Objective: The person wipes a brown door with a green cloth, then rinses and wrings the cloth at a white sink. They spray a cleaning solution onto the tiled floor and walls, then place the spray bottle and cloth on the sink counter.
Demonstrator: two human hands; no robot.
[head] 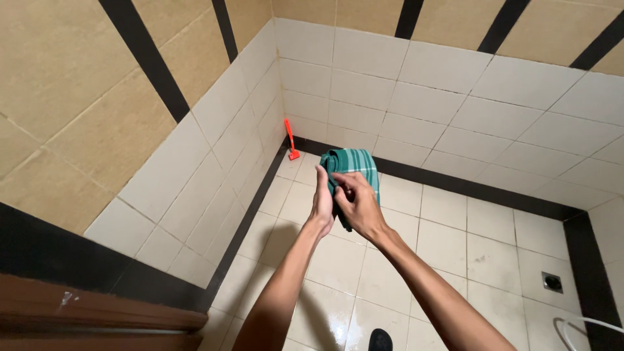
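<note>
1. The lower part of the green checked cloth (351,170) is hidden behind both hands, so its full length and bottom edge cannot be made out; only its top and right side show.
2. The left hand (322,203) is seen edge-on, its palm side turned away; its fingers appear pressed flat and together against the cloth's left side, though the fingertips are hard to tell apart.
3. The right hand (359,207) covers the cloth's front; its fingers are curled and clamped on the fabric.
4. Both forearms are cut off by the bottom edge, as is a dark shoe tip (380,340) at 6 o'clock.
5. The cloth is bunched and held in the air above the tiled floor (448,247), its long axis running from 12 to 6 o'clock, the folded top pointing toward the far wall.
6. At 11 o'clock from the cloth, a small orange tool (290,140) leans in the corner; its head is too small to identify.
7. A floor drain (552,281) lies at 4 o'clock, and a white hose (588,323) is cut off at the lower right corner.
</note>
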